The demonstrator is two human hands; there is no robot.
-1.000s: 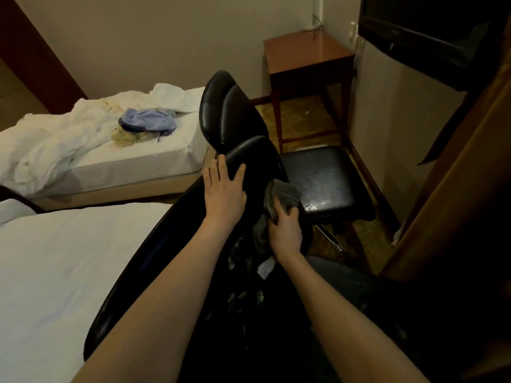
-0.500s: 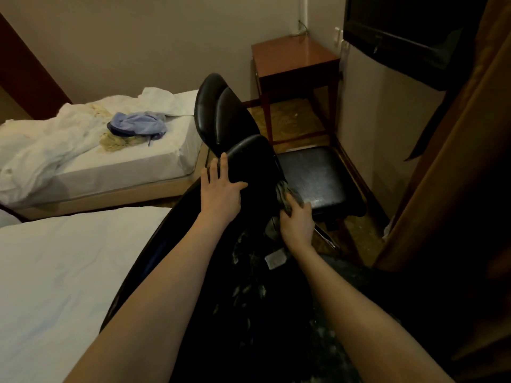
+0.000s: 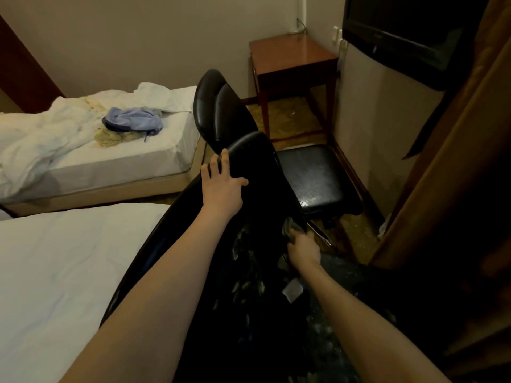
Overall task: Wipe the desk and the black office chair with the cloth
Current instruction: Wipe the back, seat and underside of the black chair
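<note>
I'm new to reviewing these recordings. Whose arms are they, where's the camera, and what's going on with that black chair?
There is no machine. A person wears a wide-angle camera on the head, so you look down along their own bare arms. The left hand rests on the top of the black office chair. The right hand grips a grey cloth against the chair's right edge. Another black chair stands beyond it, a wooden side table is in the corner, and a white bed lies to the left.
</note>
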